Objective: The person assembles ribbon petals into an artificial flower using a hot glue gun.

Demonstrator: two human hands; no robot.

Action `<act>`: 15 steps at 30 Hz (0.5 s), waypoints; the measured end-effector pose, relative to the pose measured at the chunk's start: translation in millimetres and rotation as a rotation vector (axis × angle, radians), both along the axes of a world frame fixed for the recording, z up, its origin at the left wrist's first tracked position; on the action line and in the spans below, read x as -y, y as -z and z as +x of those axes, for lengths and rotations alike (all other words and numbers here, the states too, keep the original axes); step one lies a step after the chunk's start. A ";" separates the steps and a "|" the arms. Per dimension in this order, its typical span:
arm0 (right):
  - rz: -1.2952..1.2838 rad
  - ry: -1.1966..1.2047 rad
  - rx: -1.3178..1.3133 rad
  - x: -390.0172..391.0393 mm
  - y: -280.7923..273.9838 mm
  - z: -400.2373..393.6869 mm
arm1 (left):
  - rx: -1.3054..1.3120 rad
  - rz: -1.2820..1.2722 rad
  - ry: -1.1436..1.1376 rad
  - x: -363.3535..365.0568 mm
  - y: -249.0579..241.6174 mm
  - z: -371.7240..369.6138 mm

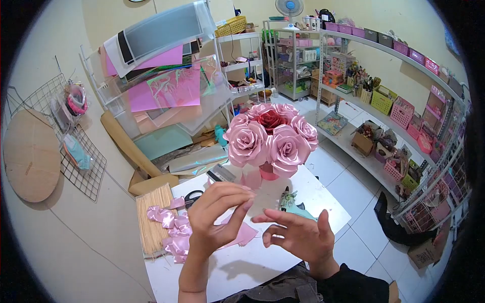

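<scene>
My left hand [217, 214] is raised above the white table [237, 275], its thumb and fingertips pinched together. Whatever it holds, if anything, is too small or hidden to make out. Facing it, my right hand [303, 235] is open, palm turned inward and fingers apart. Below and behind my left hand lie flat pink fabric pieces [246, 235]. Folded pink satin pieces [174, 227] rest to its left on a bundle of thin wooden sticks [146, 217]. Black-handled scissors [192, 198] lie behind. A teal glue gun [298, 208] is just beyond my right hand.
A bouquet of pink satin roses [285, 146] around one red rose [272, 120] stands in a pink pot [268, 172] at the table's back. Rolls and sheets of wrapping hang on a rack [164, 86] behind. Metal shelves [348, 118] with baskets line the right.
</scene>
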State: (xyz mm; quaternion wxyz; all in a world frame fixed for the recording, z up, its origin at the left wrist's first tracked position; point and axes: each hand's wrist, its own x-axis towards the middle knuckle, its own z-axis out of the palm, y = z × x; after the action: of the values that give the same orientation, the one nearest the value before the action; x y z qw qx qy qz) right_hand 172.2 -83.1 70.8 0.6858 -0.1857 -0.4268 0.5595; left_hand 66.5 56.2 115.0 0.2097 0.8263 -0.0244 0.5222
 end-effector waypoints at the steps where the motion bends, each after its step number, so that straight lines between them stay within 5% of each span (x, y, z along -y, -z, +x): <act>1: -0.015 -0.024 -0.063 0.3 0.2 -0.4 | -0.012 -0.097 0.099 -0.5 -0.5 -0.7; 9: 0.026 -0.123 -0.195 -1.7 6.1 1.1 | -0.030 -0.540 0.497 -3.1 10.3 4.1; 12: 0.041 0.079 -0.157 -3.8 4.9 1.2 | -0.035 -0.654 0.581 -0.4 11.4 6.1; 14: 0.302 0.889 0.473 -12.2 6.3 -1.3 | -0.032 -0.707 0.621 2.3 13.4 8.8; 15: 0.372 1.041 0.657 -13.6 5.3 -0.5 | -0.046 -0.827 0.672 3.2 16.6 10.3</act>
State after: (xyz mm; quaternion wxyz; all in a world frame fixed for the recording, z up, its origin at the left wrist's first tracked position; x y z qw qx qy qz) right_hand 171.7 -69.5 65.4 0.7220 -0.4080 -0.5586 -0.0161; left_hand 76.7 53.0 98.4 0.6740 0.6325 -0.0753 0.3741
